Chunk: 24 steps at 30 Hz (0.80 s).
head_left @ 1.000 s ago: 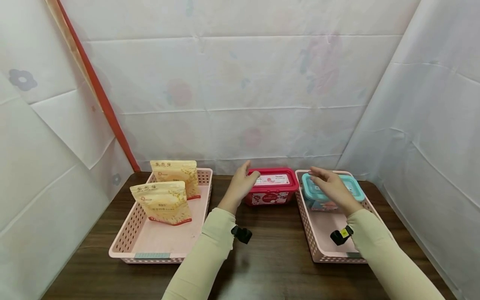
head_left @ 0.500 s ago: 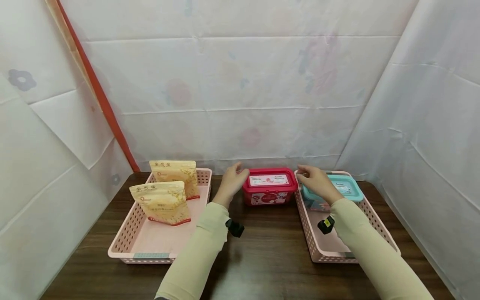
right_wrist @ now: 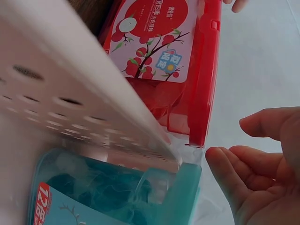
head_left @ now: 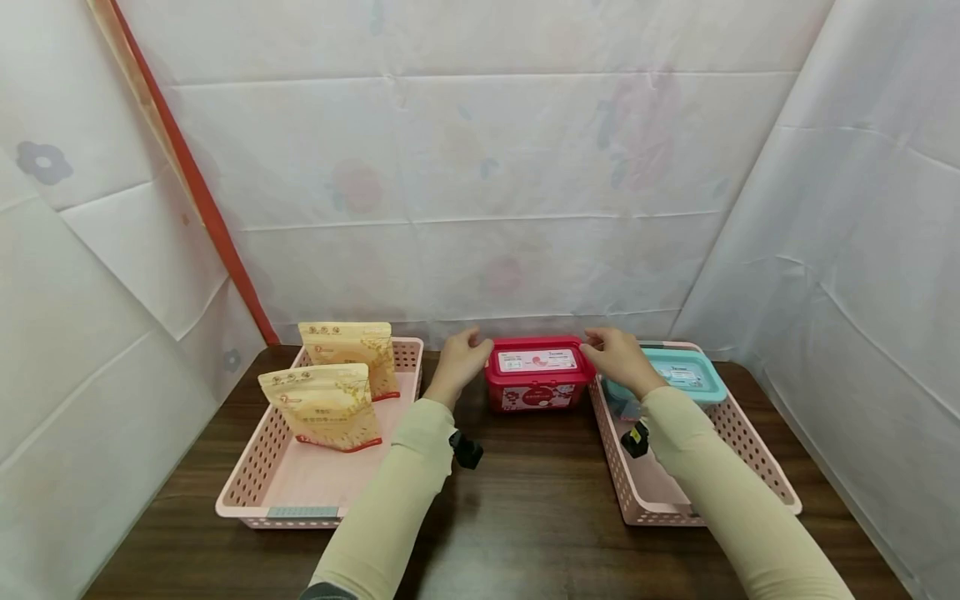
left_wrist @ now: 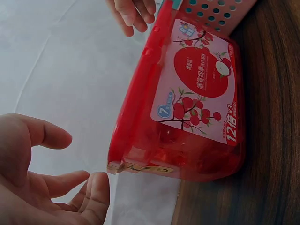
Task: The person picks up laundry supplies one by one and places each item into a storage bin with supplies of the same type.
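A red lidded laundry pod box stands on the brown table between two pink baskets. At its left end is my left hand, whose loosely bent fingers are beside the lid's rim; in the left wrist view a gap shows between thumb and fingers. My right hand reaches over the right basket, fingertips right at the box's right lid edge. In the right wrist view its thumb and fingers stand apart with nothing between them. A turquoise laundry pod box sits in the right basket, partly hidden by the right hand in the head view.
The left pink basket holds two upright yellow pouches. Close to the red box's right side runs the wall of the right pink basket. White patterned sheeting encloses the table at the back and sides.
My right hand has moved left from above the turquoise box to the red box's right end. My left hand has shifted slightly left, off the red box's corner.
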Each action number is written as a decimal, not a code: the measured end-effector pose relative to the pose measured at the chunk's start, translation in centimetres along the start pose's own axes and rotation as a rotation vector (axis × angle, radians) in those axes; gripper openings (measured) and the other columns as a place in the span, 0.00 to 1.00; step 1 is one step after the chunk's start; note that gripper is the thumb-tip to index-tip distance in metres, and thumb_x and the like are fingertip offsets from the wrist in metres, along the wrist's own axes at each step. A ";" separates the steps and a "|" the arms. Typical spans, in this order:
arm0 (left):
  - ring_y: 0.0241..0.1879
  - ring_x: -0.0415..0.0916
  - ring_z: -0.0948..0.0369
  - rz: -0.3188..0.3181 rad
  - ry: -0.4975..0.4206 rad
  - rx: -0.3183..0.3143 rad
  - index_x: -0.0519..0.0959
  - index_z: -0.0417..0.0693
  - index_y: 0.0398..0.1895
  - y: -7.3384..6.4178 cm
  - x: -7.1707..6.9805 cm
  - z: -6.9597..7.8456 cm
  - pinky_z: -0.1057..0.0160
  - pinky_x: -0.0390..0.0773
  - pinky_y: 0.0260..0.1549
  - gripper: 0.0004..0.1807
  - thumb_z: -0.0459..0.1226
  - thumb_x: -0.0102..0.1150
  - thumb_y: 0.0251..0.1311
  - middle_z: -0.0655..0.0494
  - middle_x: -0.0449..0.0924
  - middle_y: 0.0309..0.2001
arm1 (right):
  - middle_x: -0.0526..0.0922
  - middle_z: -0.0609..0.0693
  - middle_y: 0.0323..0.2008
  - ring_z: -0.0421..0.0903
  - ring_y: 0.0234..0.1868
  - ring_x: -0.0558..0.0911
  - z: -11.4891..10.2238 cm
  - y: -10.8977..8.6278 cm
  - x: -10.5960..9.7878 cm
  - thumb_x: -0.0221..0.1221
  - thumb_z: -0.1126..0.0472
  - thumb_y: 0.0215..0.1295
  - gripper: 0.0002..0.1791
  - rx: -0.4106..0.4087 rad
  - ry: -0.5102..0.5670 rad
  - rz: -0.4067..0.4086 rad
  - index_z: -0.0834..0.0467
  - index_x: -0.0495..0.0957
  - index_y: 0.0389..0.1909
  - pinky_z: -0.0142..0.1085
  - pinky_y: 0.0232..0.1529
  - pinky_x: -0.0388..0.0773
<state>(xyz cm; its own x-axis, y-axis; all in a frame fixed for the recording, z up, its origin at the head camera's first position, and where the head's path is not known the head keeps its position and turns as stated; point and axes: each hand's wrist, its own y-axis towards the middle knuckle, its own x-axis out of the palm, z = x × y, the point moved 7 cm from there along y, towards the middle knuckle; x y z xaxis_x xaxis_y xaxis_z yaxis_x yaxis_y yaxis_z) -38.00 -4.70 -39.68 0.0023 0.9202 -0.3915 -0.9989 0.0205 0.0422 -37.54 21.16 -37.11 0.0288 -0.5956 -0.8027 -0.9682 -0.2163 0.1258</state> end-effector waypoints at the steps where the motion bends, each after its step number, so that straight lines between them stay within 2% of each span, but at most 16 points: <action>1: 0.66 0.67 0.46 -0.002 0.003 -0.001 0.66 0.37 0.73 0.1 0.1 0.0 0.47 0.70 0.62 0.31 0.42 0.52 0.69 0.38 0.69 0.67 | 0.77 0.68 0.59 0.62 0.57 0.78 0.0 0.0 0.1 0.53 0.60 0.76 0.25 0.002 -0.006 0.000 0.71 0.69 0.68 0.55 0.53 0.78; 8: 0.65 0.69 0.46 0.000 0.069 0.011 0.67 0.34 0.71 0.4 0.3 -0.4 0.46 0.71 0.61 0.30 0.40 0.53 0.69 0.38 0.71 0.66 | 0.78 0.69 0.56 0.63 0.56 0.79 -0.2 0.4 0.4 0.53 0.62 0.76 0.24 0.019 -0.053 -0.006 0.73 0.70 0.65 0.54 0.52 0.79; 13: 0.66 0.68 0.47 -0.020 0.076 0.010 0.67 0.33 0.71 0.4 0.6 -0.7 0.47 0.72 0.61 0.29 0.38 0.54 0.70 0.37 0.71 0.66 | 0.78 0.70 0.55 0.63 0.54 0.80 -0.1 0.7 0.7 0.53 0.63 0.75 0.23 0.033 -0.087 -0.007 0.74 0.71 0.64 0.54 0.51 0.79; 17: 0.65 0.70 0.47 -0.031 0.076 0.009 0.68 0.32 0.70 0.3 0.8 -0.8 0.48 0.73 0.60 0.29 0.36 0.55 0.68 0.37 0.72 0.65 | 0.79 0.70 0.54 0.60 0.48 0.82 0.1 0.8 0.8 0.53 0.64 0.74 0.22 0.035 -0.127 -0.005 0.73 0.73 0.62 0.53 0.48 0.80; 20: 0.60 0.74 0.49 -0.045 0.077 -0.004 0.70 0.32 0.68 0.2 0.9 -0.9 0.49 0.76 0.57 0.28 0.34 0.55 0.66 0.38 0.75 0.61 | 0.81 0.70 0.46 0.57 0.38 0.81 0.4 1.1 0.9 0.53 0.64 0.74 0.18 0.046 -0.143 -0.015 0.72 0.78 0.56 0.49 0.40 0.80; 24: 0.57 0.76 0.51 -0.073 0.086 -0.025 0.70 0.34 0.69 0.1 1.1 -1.1 0.51 0.78 0.55 0.27 0.32 0.56 0.67 0.40 0.77 0.59 | 0.83 0.69 0.45 0.59 0.40 0.82 0.6 1.6 0.7 0.54 0.66 0.71 0.16 0.042 -0.167 -0.029 0.72 0.81 0.52 0.49 0.42 0.80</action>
<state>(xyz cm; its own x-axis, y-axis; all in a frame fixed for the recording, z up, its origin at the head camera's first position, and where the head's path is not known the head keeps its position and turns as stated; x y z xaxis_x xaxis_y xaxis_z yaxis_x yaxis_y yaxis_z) -38.18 -4.11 -41.09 0.0723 0.8795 -0.4704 -0.9971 0.0757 -0.0117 -39.17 20.86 -37.86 0.0190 -0.4524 -0.8916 -0.9773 -0.1967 0.0790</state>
